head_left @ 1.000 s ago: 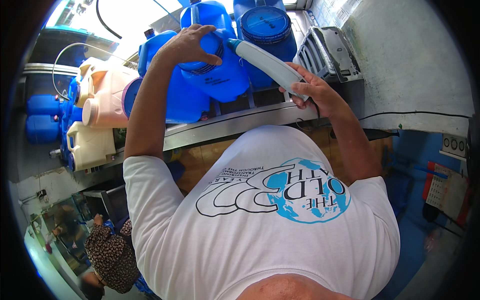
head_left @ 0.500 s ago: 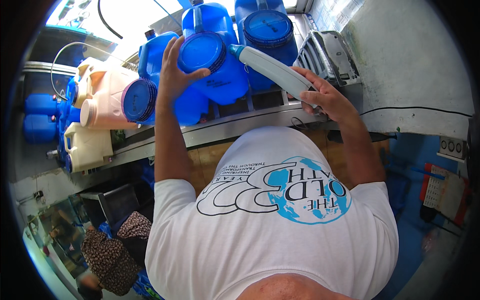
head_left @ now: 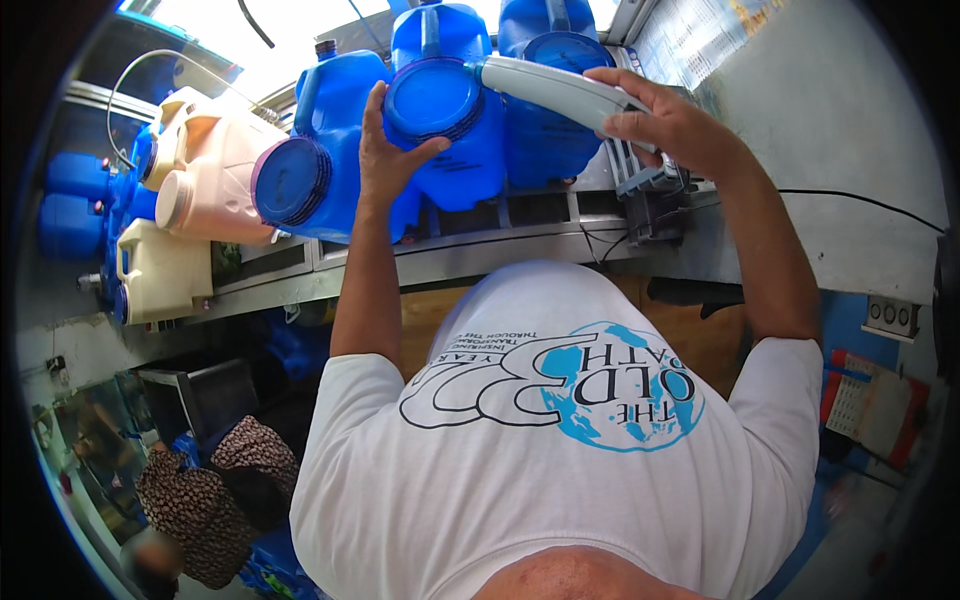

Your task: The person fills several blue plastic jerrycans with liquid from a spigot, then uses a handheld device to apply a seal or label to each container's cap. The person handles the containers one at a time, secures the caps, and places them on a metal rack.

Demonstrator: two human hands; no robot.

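Note:
My left hand (head_left: 390,160) is beside the middle blue jug (head_left: 460,165), fingers apart and upright along the left side of its wide round cap (head_left: 430,100), thumb at the lower edge; I cannot tell if it touches. My right hand (head_left: 670,125) grips a long white handheld tool (head_left: 550,85) with a teal nozzle, which points left at the cap's upper right rim. Behind the tool stands another blue jug (head_left: 550,145). A third blue jug (head_left: 345,100) stands left, with a wide lid (head_left: 288,185) facing me.
Cream (head_left: 170,280) and pale pink containers (head_left: 225,170) crowd the left, with smaller blue jugs (head_left: 70,225) beyond. The jugs rest on a steel counter (head_left: 260,285). A wall (head_left: 840,150) with a cable bounds the right. Another person in patterned clothing (head_left: 200,510) is at lower left.
My left hand has come off the cap's top to its left side, fingers opened. My right hand has risen and moved right, bringing the tool higher and flatter, nozzle at the cap's upper rim.

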